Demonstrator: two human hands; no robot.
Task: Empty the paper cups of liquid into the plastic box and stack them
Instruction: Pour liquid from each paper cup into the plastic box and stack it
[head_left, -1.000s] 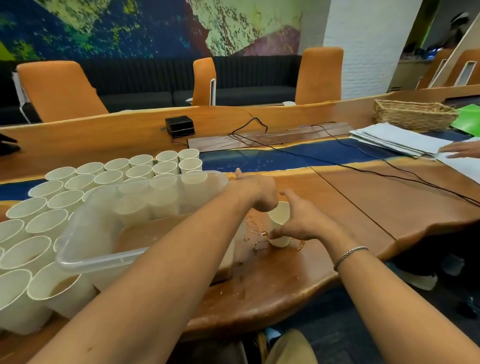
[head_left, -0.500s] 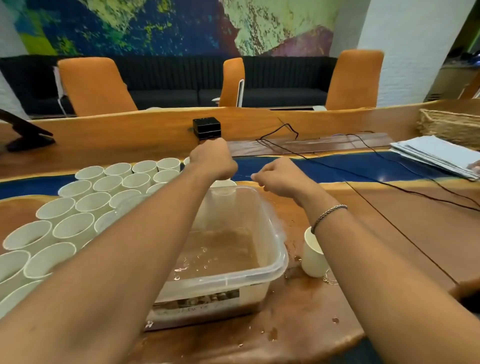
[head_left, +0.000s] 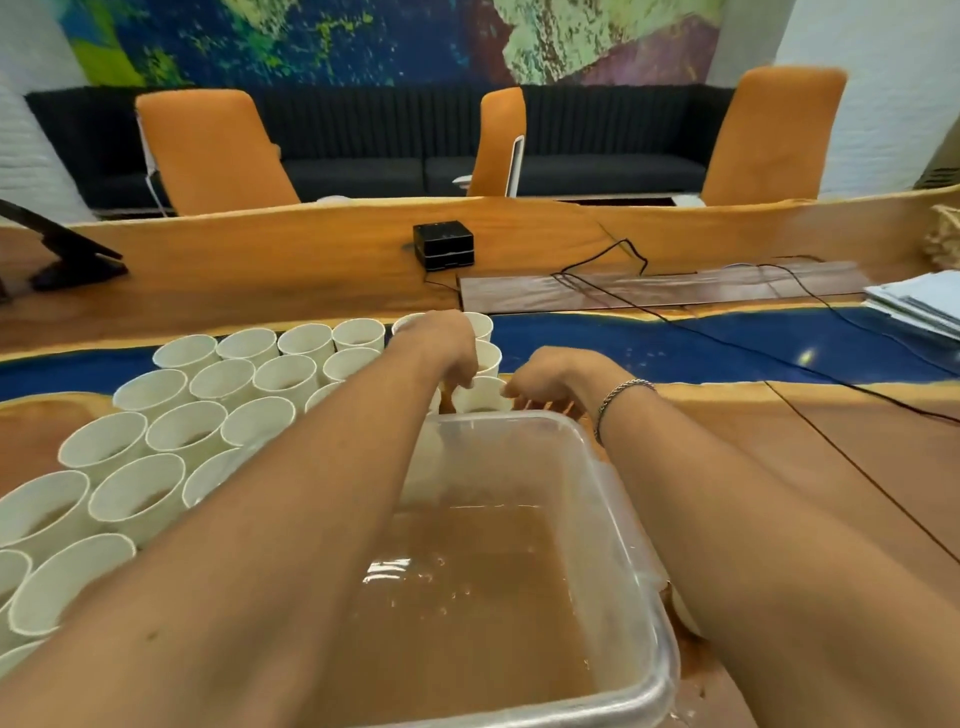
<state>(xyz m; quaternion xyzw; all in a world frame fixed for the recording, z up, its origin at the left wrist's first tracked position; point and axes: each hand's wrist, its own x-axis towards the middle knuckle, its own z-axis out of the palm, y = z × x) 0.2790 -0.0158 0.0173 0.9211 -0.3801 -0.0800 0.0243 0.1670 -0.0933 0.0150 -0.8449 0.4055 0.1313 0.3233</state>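
Plastic box (head_left: 615, 499): clear, rectangular, rounded corners, thick rim. Sits on the surface (head_left: 831, 467) front-centre, between both forearms. Shallow brown liquid (head_left: 467, 597) inside, rippled. Near edge cropped by the frame.

Paper cups (head_left: 187, 431): white, tapered, round rims, upright, packed touching in diagonal rows left of and behind the box. Roughly 20 in view. No exact count, since the left forearm covers some and the left frame edge crops others. Several show brown liquid inside.

Left hand (head_left: 441, 340): over the far right end of the cluster, fingers curled down among the cups. Fingertips hidden, can't tell if it has one.

Right hand (head_left: 550, 376): just past the box's far rim, fingers curled down beside the nearest cup (head_left: 480, 397). Can't tell the grip here either. Metal chain bracelet (head_left: 623, 397) on that wrist.

Surface: glossy wood slab with a blue resin strip (head_left: 701, 348). Beyond it: 1 small black box (head_left: 443, 244), black cables (head_left: 625, 242), a paper stack (head_left: 919, 306) cropped at right, 3 orange chairs (head_left: 213, 150).
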